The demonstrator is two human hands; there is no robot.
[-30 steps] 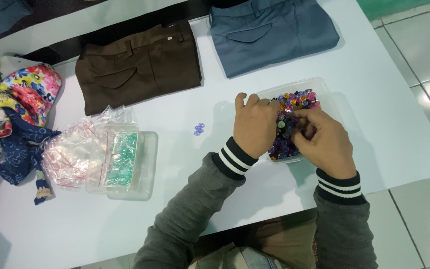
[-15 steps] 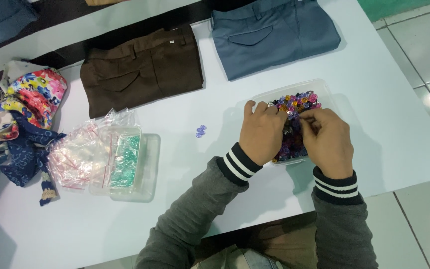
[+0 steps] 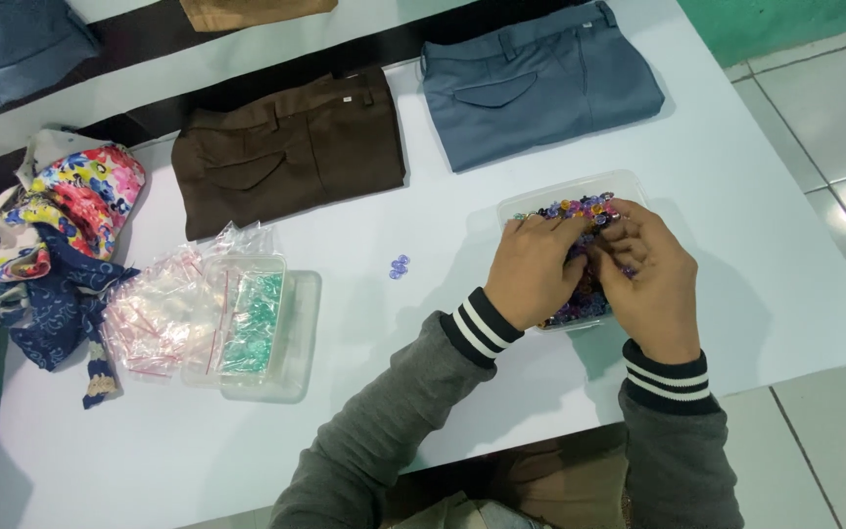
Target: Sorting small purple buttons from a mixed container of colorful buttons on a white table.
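Both hands, left hand (image 3: 533,271) and right hand (image 3: 650,277), pinched small coloured beads (image 3: 580,210) over the clear tray (image 3: 629,183); a slip could scatter them across the counter (image 3: 756,294).

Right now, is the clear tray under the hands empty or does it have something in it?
Not empty. The clear tray holds a heap of small purple and multicoloured pieces, and the left hand and right hand rest in them.
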